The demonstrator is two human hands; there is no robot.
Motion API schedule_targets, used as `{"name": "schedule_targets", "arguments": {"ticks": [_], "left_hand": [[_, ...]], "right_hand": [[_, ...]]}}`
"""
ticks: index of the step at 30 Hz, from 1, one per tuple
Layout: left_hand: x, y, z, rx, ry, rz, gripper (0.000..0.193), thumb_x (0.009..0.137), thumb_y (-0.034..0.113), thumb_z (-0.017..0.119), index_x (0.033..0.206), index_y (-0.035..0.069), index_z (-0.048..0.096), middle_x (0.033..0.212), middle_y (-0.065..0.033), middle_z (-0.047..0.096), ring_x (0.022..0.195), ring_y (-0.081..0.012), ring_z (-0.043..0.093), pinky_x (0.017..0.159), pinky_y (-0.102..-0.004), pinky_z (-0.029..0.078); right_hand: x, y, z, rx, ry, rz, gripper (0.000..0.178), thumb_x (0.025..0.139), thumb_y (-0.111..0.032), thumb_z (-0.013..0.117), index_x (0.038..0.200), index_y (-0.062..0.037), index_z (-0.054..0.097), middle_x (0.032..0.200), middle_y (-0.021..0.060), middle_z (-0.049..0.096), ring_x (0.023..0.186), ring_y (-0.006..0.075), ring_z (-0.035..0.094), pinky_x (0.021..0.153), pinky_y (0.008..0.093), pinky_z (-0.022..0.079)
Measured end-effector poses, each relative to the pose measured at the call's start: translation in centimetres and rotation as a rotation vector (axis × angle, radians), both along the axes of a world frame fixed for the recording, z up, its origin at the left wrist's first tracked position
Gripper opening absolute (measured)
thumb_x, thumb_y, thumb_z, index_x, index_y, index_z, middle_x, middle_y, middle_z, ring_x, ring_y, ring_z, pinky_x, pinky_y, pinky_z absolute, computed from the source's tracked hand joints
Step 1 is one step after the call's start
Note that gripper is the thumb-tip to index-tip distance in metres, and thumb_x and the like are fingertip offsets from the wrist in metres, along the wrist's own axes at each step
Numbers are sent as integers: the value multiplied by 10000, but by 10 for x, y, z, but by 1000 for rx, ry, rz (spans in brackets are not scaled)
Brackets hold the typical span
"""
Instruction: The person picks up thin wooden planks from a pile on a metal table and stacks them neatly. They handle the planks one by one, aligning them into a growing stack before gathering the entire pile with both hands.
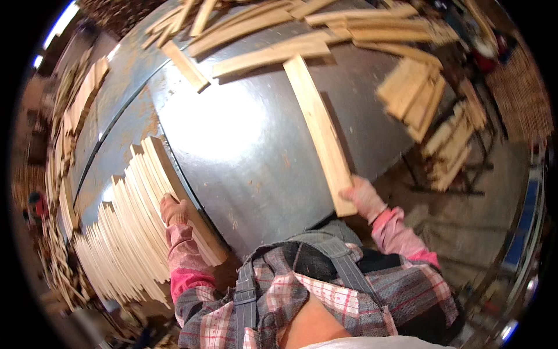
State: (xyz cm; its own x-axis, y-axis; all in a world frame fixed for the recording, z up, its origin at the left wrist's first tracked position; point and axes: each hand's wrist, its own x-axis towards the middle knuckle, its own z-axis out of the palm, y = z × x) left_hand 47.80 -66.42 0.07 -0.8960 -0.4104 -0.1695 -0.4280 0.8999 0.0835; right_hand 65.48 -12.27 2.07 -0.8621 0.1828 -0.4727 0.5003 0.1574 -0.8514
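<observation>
In my gloved right hand (365,199) is the near end of a long pale wooden board (317,131). The board lies across the metal tabletop (256,174), pointing away from me, and its far end meets other boards. On the left, a tight row of thin wooden slats (131,227) stands on edge, side by side. My gloved left hand (174,210) is closed over the top of the slats at the row's right end. Part of its grip is hidden.
Loose boards (267,58) lie along the table's far side. Shorter pieces (412,93) sit at its right edge. A rack holding offcuts (450,148) stands beyond that edge, beside a stack of wood (517,96). A dark gap (180,168) crosses the tabletop near the slats.
</observation>
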Motion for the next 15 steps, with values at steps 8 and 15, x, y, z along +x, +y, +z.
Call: {"name": "schedule_targets", "arguments": {"ticks": [8,15], "left_hand": [[-25,58,25,33,84,22,620,851,319,666,1393,29,582,1428,-233,574,1354,-385,517,1142,-425,412],[-79,104,43,221,118,31,588,858,375,682,1325,23,637,1368,-222,621,1251,-391,597,1077,-433,467]], "right_hand": [[-403,99,173,486,459,208,323,935,-248,669,1103,28,685,892,113,692,794,218,644,728,418,536],[-573,57,154,995,466,620,709,820,-349,804,1403,-35,552,1101,233,707,1046,324,688,924,428,529]]}}
